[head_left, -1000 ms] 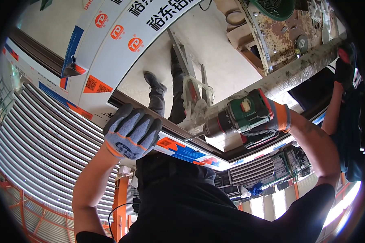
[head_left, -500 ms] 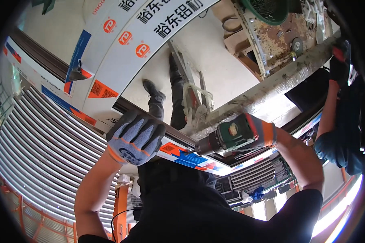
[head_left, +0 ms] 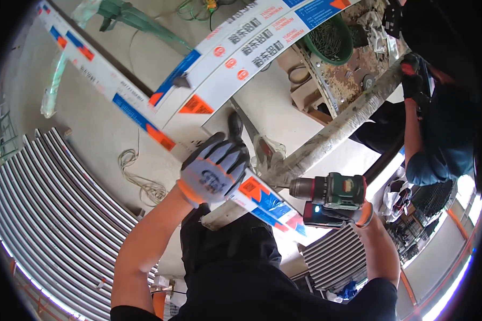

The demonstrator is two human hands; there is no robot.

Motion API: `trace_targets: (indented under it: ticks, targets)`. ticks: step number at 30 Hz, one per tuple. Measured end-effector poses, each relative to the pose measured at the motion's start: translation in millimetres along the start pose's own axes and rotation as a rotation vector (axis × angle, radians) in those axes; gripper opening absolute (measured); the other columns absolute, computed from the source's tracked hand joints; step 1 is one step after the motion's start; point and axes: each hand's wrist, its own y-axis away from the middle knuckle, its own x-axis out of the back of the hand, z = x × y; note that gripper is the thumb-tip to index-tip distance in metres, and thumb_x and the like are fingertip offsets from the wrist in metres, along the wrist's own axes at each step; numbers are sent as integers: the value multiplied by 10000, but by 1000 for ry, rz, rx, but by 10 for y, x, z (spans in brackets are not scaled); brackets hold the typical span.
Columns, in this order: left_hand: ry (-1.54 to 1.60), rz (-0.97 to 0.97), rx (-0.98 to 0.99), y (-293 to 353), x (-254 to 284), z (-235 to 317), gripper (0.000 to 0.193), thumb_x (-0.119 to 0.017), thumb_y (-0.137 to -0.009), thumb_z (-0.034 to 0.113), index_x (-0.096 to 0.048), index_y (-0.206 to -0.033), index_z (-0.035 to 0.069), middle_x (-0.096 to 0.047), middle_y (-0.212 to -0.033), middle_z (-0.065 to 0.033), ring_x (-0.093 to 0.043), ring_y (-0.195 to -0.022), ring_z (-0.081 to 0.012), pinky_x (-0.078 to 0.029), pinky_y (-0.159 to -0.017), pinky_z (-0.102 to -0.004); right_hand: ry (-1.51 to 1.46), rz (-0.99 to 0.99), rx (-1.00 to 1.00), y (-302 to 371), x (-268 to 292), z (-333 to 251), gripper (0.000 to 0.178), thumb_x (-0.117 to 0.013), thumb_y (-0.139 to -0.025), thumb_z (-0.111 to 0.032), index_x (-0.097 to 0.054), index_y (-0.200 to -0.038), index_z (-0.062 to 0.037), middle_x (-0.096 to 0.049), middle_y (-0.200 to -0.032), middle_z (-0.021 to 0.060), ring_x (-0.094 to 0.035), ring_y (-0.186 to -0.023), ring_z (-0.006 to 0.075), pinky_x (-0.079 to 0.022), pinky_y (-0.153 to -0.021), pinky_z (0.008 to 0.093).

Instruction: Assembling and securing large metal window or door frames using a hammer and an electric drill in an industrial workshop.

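My left hand (head_left: 211,170), in a grey glove with dark fingers, is closed over a film-wrapped aluminium profile (head_left: 268,200). White, blue and orange film covers that profile. Part of it disappears under the glove. My right hand (head_left: 363,215), also gloved, is wrapped round the handle of a green and black cordless drill (head_left: 345,190), with a small light glowing near its base. The drill's chuck points left, toward the profile and a padded beam; whether its bit touches anything I cannot tell.
Long film-wrapped profiles (head_left: 104,83) extend away to the far left. The plastic-wrapped beam (head_left: 337,125) crosses toward a co-worker (head_left: 444,128) at right. A green basket (head_left: 332,40) stands by a rusty bench. Stacked metal bars (head_left: 64,219) and a coiled cable (head_left: 139,176) lie at left.
The drill has been drawn back to the right and turned more level, away from the profile. My left hand keeps its hold on the profile. The whole view has shifted and tilted.
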Motion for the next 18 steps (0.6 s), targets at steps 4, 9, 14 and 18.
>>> trace_targets:
  ticks: [4, 9, 14, 18]
  targets:
    - [95, 167, 18, 310, 64, 2, 321, -587, -778, 236, -680, -1069, 136, -609, -1207, -69, -554, -1156, -264, -410, -1015, -456, 146, 3, 107, -259, -117, -790, 388, -816, -693, -123, -666, -1048, -81, -679, -945, 78, -685, -794, 206, -545, -732, 288]
    - [263, 277, 108, 1645, 103, 130, 362, -627, -743, 211, -654, -1094, 126, -606, -1161, -61, -560, -1114, -275, -429, -982, -463, -583, 100, -706, -258, -970, -1811, 180, -734, -725, -26, -658, -887, -44, -669, -835, 48, -647, -692, 180, -541, -669, 296]
    - [383, 269, 365, 3141, 20, 149, 328, -649, -754, 148, -612, -1076, 98, -613, -1098, -96, -569, -1041, -322, -449, -910, -457, -574, 64, -522, -806, -2096, -2574, 197, -711, -746, -6, -673, -914, -103, -667, -892, 32, -665, -812, 172, -538, -755, 278]
    - [452, 413, 674, 3897, -42, 82, 283, -639, -831, 166, -606, -1092, 64, -643, -1048, -117, -606, -972, -295, -468, -898, -429, -268, -18, -259, -1507, -2856, -2893, 418, -718, -758, -185, -617, -1141, -51, -671, -931, 120, -646, -872, 258, -512, -793, 330]
